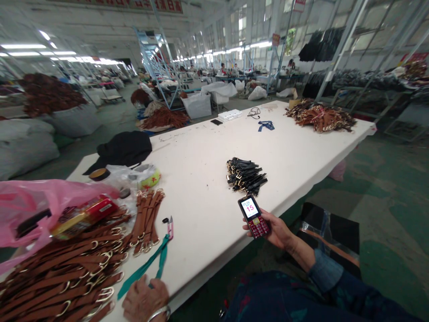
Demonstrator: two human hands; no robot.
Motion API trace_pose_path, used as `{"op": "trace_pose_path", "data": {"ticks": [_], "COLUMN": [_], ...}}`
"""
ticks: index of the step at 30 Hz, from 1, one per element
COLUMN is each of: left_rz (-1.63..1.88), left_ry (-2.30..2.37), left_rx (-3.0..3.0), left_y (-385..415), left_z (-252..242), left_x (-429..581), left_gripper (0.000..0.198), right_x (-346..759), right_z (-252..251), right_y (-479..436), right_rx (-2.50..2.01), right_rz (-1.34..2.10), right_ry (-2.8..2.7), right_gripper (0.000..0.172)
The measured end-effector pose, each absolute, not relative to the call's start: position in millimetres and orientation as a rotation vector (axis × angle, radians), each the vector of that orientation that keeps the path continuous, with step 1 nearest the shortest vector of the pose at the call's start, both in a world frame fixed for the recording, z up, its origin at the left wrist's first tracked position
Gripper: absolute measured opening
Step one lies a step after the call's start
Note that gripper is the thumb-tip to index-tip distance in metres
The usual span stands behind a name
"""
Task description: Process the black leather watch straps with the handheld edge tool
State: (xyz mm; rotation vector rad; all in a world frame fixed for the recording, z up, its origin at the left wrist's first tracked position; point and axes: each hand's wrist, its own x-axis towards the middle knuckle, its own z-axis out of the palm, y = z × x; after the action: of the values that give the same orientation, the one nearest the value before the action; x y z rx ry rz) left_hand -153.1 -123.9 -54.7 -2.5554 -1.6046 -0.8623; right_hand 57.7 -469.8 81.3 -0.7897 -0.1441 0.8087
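A red and black keypad mobile phone (255,219) lies in my right hand (276,230), held over the table's front edge with its screen lit and a large 15 showing. My fingers close around its lower half. Low in the view, my left hand (145,298) rests on the table with loosely bent fingers, holding nothing that I can see. A green ribbon (144,270) touches or passes beside it and runs up to small pink-handled scissors (170,229). Brown straps with metal buckles (63,273) lie left of that hand. Beyond the phone sits a pile of black buckled straps (246,175).
On the white table (194,179) are a smaller brown strap bundle (147,219), a pink plastic bag (60,192), a black cap (125,150), a blue ribbon (266,126), a white box (229,115) and a far strap heap (321,117). A black box (330,237) stands below, right.
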Motion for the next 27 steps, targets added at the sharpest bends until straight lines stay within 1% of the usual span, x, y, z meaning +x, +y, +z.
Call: {"op": "trace_pose_path", "data": {"ticks": [6,19,27], "left_rz": [-0.877,-0.824,-0.848], "left_ry": [-1.615,-1.629,-1.616], "left_rx": [-2.565,-2.559,-2.542], "left_y": [-124.7,-127.4,-127.1], "left_z": [-54.0,-48.5,-49.9], "left_x": [-153.3,-151.6,-152.4], "left_gripper": [0.047,0.046,0.045], "right_x": [59.5,62.2,63.1], "right_z": [79.5,68.0,47.3], "right_y": [-468.1,-478.3,-504.1], "right_rx": [-0.835,-0.771,-0.848], "right_rz": [0.828,0.877,0.929], "right_ry": [-0.087,-0.074,-0.049], "right_gripper": [0.039,0.039,0.042]}}
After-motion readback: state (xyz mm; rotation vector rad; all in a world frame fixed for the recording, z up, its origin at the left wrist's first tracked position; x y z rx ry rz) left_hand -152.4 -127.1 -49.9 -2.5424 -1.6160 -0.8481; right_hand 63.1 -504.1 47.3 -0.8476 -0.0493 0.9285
